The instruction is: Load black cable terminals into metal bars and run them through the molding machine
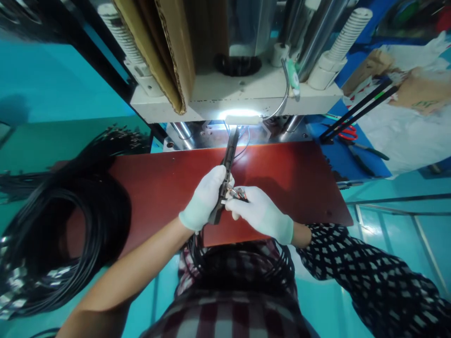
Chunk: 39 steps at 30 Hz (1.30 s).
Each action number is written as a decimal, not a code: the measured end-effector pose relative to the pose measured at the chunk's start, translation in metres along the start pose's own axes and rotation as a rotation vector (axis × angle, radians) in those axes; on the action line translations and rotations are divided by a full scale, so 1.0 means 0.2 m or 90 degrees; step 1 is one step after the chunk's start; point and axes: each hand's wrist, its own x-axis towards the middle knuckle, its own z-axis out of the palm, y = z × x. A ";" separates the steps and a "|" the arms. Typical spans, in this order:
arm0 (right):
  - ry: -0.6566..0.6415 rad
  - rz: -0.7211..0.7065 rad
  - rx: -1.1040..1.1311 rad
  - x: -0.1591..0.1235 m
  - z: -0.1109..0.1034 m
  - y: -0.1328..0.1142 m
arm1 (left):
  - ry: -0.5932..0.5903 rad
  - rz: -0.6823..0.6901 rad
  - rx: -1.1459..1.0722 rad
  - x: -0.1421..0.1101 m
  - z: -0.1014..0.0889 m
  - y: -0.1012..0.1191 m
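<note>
Work apparently midway, with bar (230, 150) gripped in left hand (206, 190) over counter (292, 173), small parts (241, 193) pinched in right hand (264, 211) beside it, cables (97, 225) coiled at left, finished share unclear.

Red-brown board (289, 188) with coiled black cables (97, 220), left

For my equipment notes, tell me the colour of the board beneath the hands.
The board is reddish-brown, best seen in the head view.
</note>
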 end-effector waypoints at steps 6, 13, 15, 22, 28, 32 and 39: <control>-0.017 -0.017 -0.030 0.00 0.01 0.02 | 0.037 0.042 0.033 -0.01 0.01 -0.03; -0.043 -0.160 0.184 -0.03 -0.07 0.10 | -0.082 0.049 0.043 -0.05 -0.03 0.06; -0.037 -0.155 0.164 -0.04 -0.08 0.10 | -0.095 0.048 0.046 -0.05 -0.03 0.06; 0.071 -0.117 0.053 -0.03 -0.03 0.10 | -0.087 0.050 0.086 -0.03 -0.06 0.03; 0.196 -0.153 -0.199 -0.04 -0.01 0.05 | -0.085 0.060 0.090 -0.04 -0.06 0.04; 0.205 -0.157 -0.301 -0.03 -0.02 0.02 | -0.089 0.044 0.059 -0.04 -0.06 0.04; 0.018 -0.036 -0.062 0.05 -0.04 0.02 | -0.054 0.072 0.126 -0.04 -0.05 0.03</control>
